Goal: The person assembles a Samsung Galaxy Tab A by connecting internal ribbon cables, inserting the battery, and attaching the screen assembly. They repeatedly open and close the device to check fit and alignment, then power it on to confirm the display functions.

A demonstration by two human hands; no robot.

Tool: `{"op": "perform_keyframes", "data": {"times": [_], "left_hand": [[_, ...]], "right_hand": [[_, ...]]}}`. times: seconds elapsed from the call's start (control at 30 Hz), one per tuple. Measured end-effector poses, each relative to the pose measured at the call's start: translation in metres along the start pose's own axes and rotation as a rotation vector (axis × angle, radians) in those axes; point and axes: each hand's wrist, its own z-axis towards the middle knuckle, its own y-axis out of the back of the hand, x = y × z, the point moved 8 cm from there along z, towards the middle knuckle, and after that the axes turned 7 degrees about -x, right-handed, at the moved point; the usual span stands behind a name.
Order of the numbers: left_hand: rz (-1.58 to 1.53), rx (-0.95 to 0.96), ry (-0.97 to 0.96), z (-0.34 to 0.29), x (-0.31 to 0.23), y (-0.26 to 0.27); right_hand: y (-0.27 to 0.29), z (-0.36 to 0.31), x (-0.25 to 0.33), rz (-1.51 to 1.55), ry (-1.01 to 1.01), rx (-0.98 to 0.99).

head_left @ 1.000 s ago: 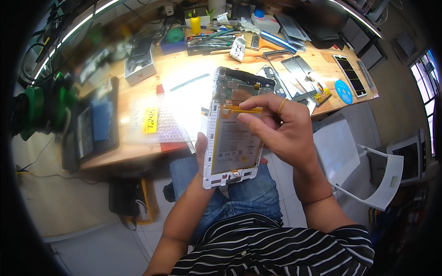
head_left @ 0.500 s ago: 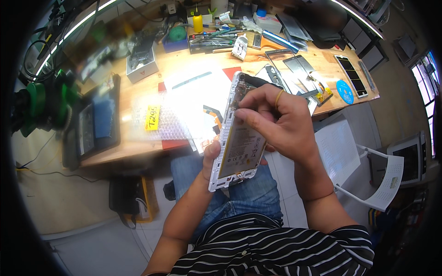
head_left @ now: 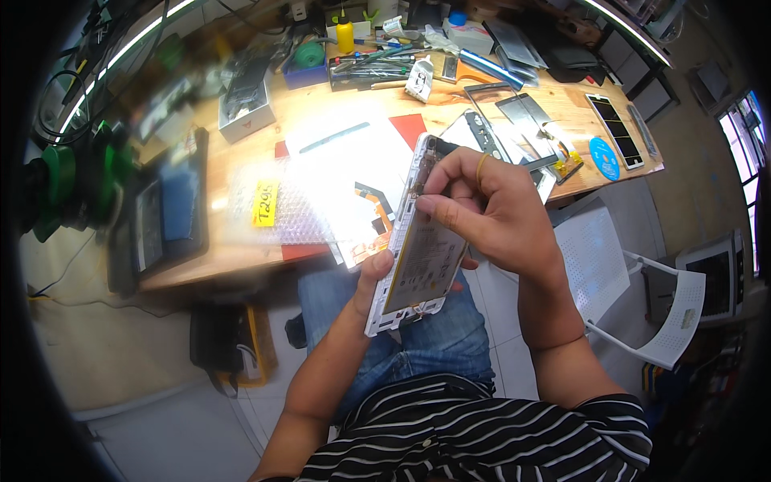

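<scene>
An opened tablet [head_left: 419, 261], with a white frame, a large battery and a circuit board at its top end, is tilted above my lap. My left hand [head_left: 373, 277] grips its lower half, thumb along the left edge and fingers behind. My right hand [head_left: 499, 210] is at the upper part, thumb and index finger pinched together over the circuit board beside the battery. Whatever lies between those fingertips is too small to make out. On the bench behind the tablet rests an orange flat cable [head_left: 373, 199] on white sheets [head_left: 333, 157].
Bubble wrap [head_left: 301, 205] with a yellow label lies left of the sheets. Farther back are a tool tray [head_left: 365, 78], a yellow bottle [head_left: 345, 38] and an open box [head_left: 247, 118]. Screen panels [head_left: 534, 120] lie at the right, above a white chair [head_left: 590, 257].
The tablet's upper end has shifted slightly right and down, and my right hand has moved with it. The right fingers stay pinched at the board; my left hand keeps its grip.
</scene>
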Motion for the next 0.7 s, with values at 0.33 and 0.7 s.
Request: {"op": "perform_keyframes", "data": {"times": [0.33, 0.7], "left_hand": [[-0.179, 0.086, -0.028, 0.009, -0.002, -0.005], [-0.1, -0.026, -0.039, 0.004, -0.006, -0.009]], "right_hand": [[0.019, -0.009, -0.018, 0.102, -0.089, -0.098], [0.014, -0.018, -0.005, -0.172, 0.175, -0.188]]}}
